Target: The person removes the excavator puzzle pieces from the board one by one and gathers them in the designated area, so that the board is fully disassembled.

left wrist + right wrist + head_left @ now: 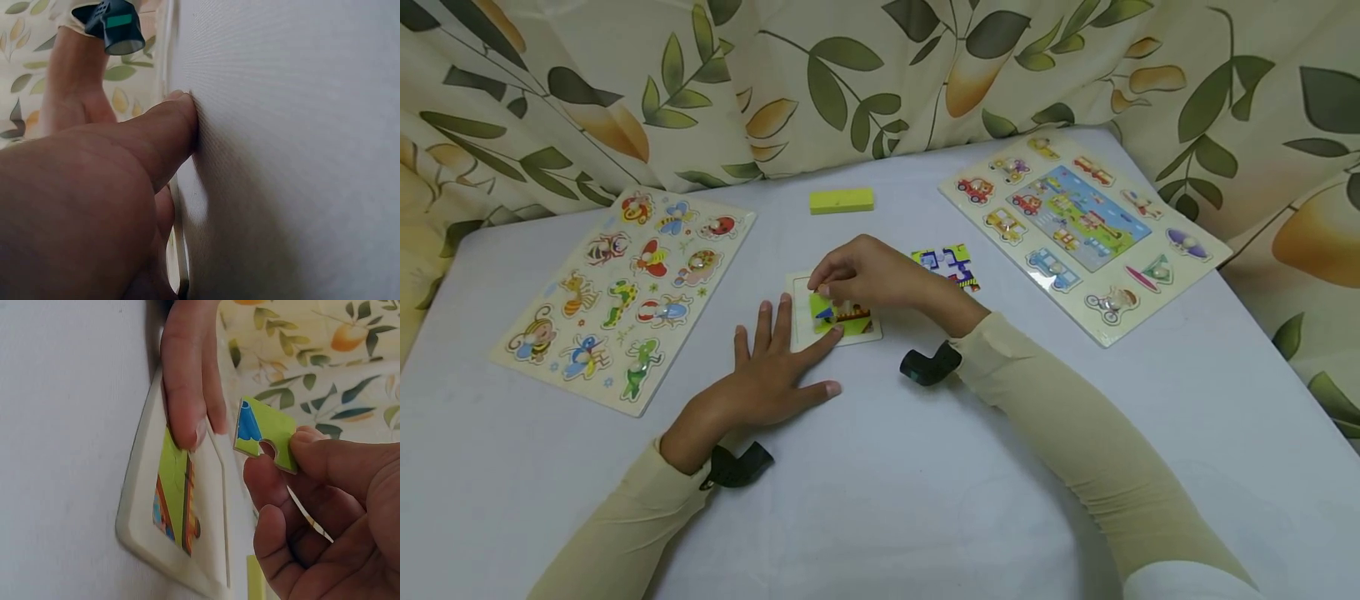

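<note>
My right hand [872, 275] is over a small white puzzle tray [802, 333]. In the right wrist view, its thumb and fingers pinch a green jigsaw piece [281, 428] with a blue shape and a rounded notch, held up apart from the tray. Joined green jigsaw pieces [170, 481] with a brown and orange picture lie inside the tray. My left hand [775, 379] lies with fingers spread at the tray's near left; its index fingertip touches the joined pieces. The left wrist view shows the left thumb [169, 128] against the white cloth.
Loose jigsaw pieces [951, 262] lie right of the right hand. A yellow-green block [842, 201] sits farther back. An insect peg board [602, 396] is at the left, a vehicle peg board [1072, 310] at the right. A leaf-patterned curtain [850, 83] hangs behind the table.
</note>
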Demonstrator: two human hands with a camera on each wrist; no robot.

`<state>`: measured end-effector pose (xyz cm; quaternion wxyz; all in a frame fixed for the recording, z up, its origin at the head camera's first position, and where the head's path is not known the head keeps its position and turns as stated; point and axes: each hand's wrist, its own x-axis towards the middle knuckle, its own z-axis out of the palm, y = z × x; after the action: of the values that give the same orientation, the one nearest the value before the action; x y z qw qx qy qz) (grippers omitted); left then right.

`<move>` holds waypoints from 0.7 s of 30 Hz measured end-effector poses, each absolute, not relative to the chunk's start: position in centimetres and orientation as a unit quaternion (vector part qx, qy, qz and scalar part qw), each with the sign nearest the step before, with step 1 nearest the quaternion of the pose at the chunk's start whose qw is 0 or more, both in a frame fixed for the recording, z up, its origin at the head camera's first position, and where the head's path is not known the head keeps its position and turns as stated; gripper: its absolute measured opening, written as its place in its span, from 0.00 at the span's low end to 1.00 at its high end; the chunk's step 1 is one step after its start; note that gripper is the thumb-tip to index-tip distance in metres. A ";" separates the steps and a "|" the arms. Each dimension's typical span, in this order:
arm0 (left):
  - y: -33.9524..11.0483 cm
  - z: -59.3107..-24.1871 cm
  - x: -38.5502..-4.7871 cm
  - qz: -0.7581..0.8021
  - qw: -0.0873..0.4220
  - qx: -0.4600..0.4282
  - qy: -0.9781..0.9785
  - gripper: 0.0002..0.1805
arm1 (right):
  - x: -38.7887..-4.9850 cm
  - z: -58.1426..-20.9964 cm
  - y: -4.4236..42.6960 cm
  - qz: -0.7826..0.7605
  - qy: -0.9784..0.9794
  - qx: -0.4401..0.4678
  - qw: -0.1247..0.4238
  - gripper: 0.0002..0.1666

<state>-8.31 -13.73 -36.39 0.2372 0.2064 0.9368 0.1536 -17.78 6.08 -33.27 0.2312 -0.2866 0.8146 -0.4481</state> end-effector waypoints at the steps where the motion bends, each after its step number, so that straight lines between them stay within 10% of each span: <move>1: -13.7 -36.4 -8.3 0.153 0.237 0.206 0.937 0.40 | -17.8 -33.2 6.3 -0.447 0.816 -0.285 0.230 0.08; 21: -13.7 -36.4 -8.3 0.155 0.245 0.198 0.936 0.40 | -18.4 -32.7 9.5 -0.393 0.847 -0.274 0.229 0.11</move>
<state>-8.25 -13.65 -36.38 0.2447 0.1983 0.9364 0.1545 -18.37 9.47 -32.70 0.2287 -0.2735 0.8474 -0.3934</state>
